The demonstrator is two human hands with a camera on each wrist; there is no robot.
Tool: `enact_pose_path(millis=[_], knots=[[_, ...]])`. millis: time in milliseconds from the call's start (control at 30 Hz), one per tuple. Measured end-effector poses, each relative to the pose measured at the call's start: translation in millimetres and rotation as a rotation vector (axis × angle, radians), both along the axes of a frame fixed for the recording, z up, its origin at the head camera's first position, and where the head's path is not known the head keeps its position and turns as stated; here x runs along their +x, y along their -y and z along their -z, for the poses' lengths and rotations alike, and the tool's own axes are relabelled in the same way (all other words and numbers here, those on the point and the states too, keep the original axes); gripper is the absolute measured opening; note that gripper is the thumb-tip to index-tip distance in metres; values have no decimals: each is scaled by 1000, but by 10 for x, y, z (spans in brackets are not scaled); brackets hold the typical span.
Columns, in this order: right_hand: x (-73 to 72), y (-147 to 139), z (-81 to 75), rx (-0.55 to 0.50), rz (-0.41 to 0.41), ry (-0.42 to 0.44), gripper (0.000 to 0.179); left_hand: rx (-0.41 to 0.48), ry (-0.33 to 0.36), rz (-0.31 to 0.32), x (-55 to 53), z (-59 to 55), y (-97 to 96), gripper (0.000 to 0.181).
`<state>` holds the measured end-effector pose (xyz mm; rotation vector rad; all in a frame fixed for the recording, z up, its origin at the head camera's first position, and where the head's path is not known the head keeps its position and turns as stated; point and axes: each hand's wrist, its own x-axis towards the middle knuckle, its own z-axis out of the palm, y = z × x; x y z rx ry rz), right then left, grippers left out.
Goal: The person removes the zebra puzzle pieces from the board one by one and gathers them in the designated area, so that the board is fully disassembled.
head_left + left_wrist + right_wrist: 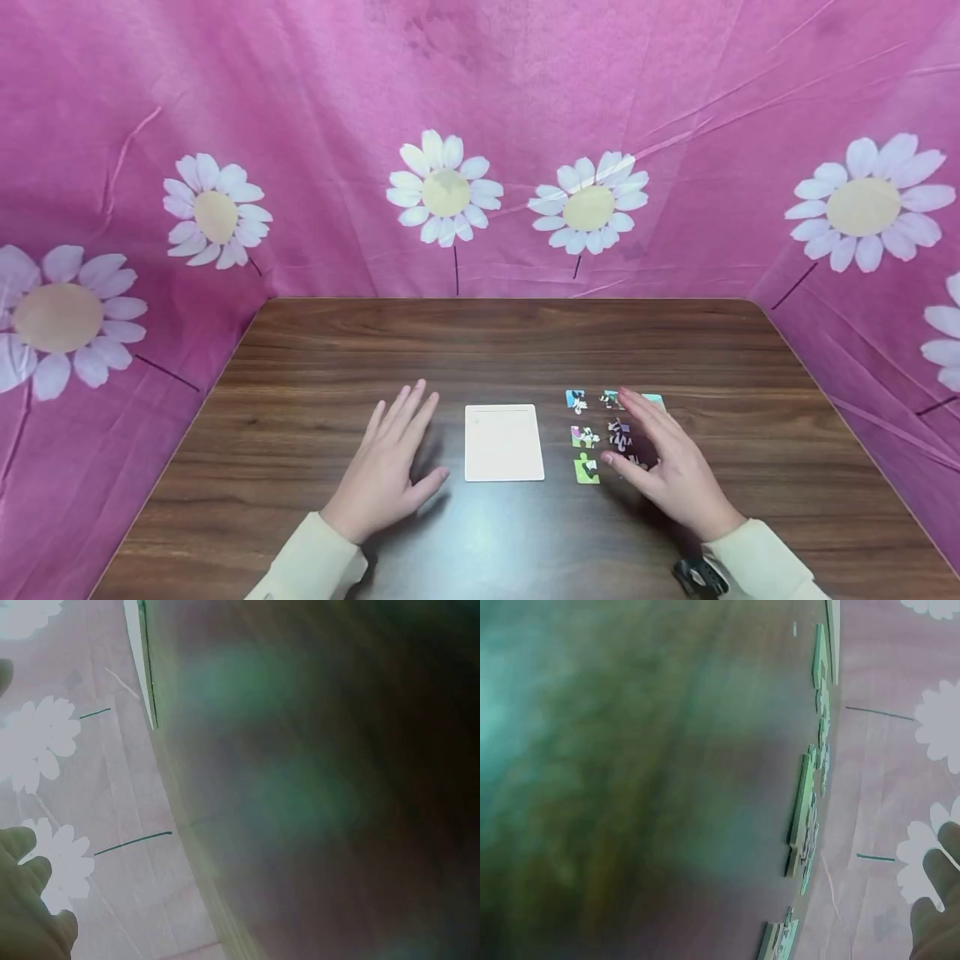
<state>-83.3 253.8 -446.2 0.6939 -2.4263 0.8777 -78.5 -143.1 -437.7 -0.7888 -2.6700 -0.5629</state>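
While the left hand (390,471) is toward the left edge of the table (510,333), its straight fingers hold nothing and are a bit apart. A white square (503,442) lies between the hands. Loose puzzle pieces (585,437) lie nearer the right edge, under the right hand (671,467), thumb apart from fingers, maybe just starting to choose. Lifting one would need a pinch. That hand hides some pieces; I can't tell if it touches them. The table's near edge is cut off.
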Motion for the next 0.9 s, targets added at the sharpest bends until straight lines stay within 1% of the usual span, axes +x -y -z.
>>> enact_pose_path(millis=[100, 267, 333, 467, 567, 700, 900], knots=[[-14, 11, 14, -8, 21, 28, 81, 25, 22, -7, -8, 7, -14, 95], [-14, -4, 31, -87, 91, 69, 80, 50, 56, -7, -51, 19, -67, 96], [-31, -7, 41, -109, 106, 67, 79, 52, 74, -10, -63, 17, -80, 96], [-98, 1, 74, -114, 103, 73, 73, 63, 97, -24, -63, 20, -77, 96], [-136, -2, 91, -94, 108, 94, 71, 80, 122, -33, -69, 38, -94, 95], [-186, -2, 93, -76, 119, 115, 71, 108, 176, -28, -99, 64, -147, 93], [-301, 63, 104, -61, 83, 116, 63, 133, 253, -20, -154, 102, -206, 93]])
